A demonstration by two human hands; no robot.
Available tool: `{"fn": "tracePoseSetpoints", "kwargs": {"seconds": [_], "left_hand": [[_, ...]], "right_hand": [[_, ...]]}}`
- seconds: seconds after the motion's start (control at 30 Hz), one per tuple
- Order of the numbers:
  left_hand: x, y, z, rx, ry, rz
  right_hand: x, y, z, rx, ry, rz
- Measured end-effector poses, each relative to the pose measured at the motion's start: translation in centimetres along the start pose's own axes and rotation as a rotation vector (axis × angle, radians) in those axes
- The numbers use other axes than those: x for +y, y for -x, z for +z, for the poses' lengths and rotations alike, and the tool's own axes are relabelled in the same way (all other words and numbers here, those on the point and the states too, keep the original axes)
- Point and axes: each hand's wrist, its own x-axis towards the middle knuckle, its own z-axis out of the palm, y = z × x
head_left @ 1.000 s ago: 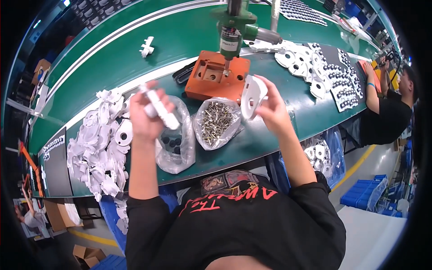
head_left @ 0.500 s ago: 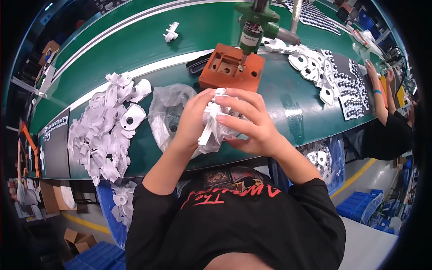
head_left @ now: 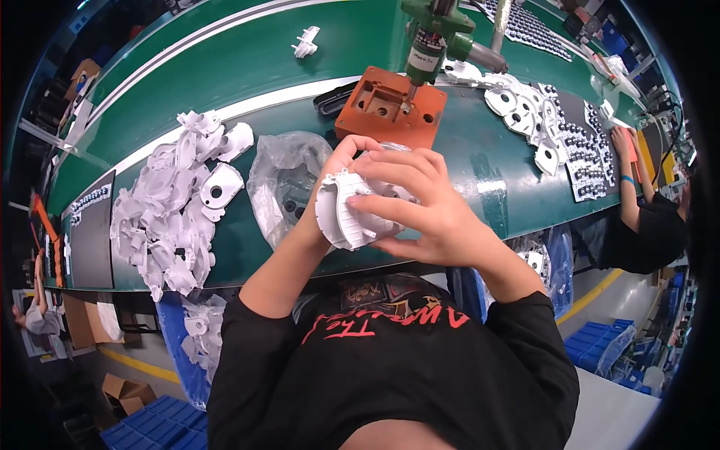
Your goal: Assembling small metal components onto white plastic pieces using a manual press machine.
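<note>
Between my two hands is a white moulded plastic housing (head_left: 346, 212), its ribbed, curved side turned toward me. My left hand (head_left: 339, 161) grips it from the left and behind, with part of its fingers hidden by the piece. Across its top and right side lie the curled fingers of my right hand (head_left: 424, 199). Just beyond my hands stands an orange fixture block (head_left: 386, 124) with recesses, under a green press head (head_left: 427, 56). A clear plastic bag (head_left: 281, 169) with a dark part inside lies left of my hands.
White plastic housings (head_left: 169, 202) are heaped at the left. More white parts (head_left: 517, 112) and rows of dark small pieces (head_left: 589, 150) lie at the right. One white part (head_left: 306, 43) sits on the green conveyor (head_left: 225, 60). Another person's arms (head_left: 628, 169) reach in at the far right.
The housing has been turned in my hands, so its broad ribbed side now shows instead of a narrow edge. On the conveyor, the lone white part appears slightly farther right. The far-right person's hands have moved.
</note>
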Motion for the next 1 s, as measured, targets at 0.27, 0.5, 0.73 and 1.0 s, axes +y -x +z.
{"fn": "tracePoseSetpoints", "kwargs": {"seconds": [0.27,0.5,0.73,1.0], "left_hand": [[-0.4,0.0,0.8,0.035,0.176,-0.071],[0.1,0.3,0.9,0.078,-0.149,0.027],[2.2,2.2,-1.1,0.022,0.233,-0.199],[3.8,3.4,-3.4,-0.051,-0.132,-0.327]], "right_hand": [[0.0,0.0,0.5,-0.011,0.064,-0.090],[0.1,-0.1,-0.4,0.040,-0.033,-0.052],[0.3,0.5,-1.1,-0.061,0.042,0.035],[1.7,0.2,1.3,0.031,-0.126,0.065]]}}
